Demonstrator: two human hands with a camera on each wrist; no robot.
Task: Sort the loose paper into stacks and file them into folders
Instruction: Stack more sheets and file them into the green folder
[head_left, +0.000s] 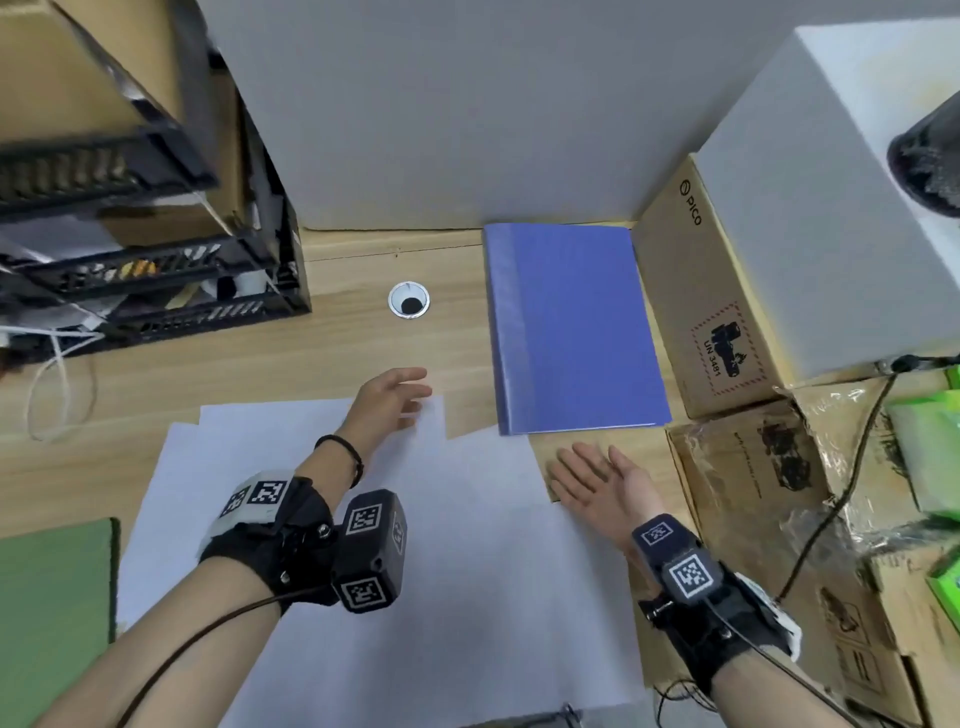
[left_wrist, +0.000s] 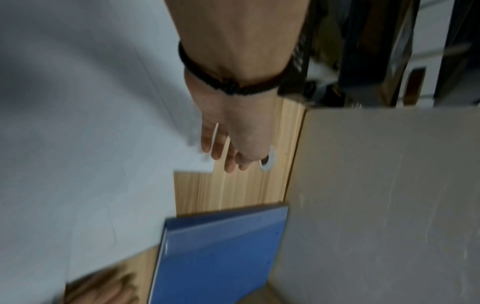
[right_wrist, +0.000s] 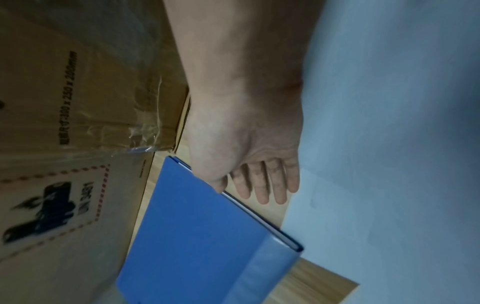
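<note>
Head view, desk (head_left: 337, 343) of pale wood: loose white paper (head_left: 467, 545) spread in overlapping sheets across the near middle, edges askew, not yet squared into stacks. Blue folder (head_left: 571, 332) closed and flat at the far right, near corner just beside the paper's far right edge, right side against a brown cardboard box (head_left: 711, 312); whether anything is already filed inside cannot be told. Green folder or mat (head_left: 52, 597) at the near left edge, partly out of view, nature uncertain. Left hand (head_left: 389, 397) over the far corner of the paper, fingers extended and relaxed, holding nothing; contact with the sheet unclear. Right hand (head_left: 597, 480) palm up, fingers straight and spread, empty, at the right edge of the paper and just short of the blue folder. Left wrist view, blurred: fingers (left_wrist: 221, 152) straight above bare wood beside a paper corner. Right wrist view: open palm, nothing gripped, blue folder just beyond the fingertips. Progress, as judged: early stage; sorting not visibly begun, no separate stacks formed, all filing left to do. Black stacked trays (head_left: 156, 260) with clutter at far left.
</note>
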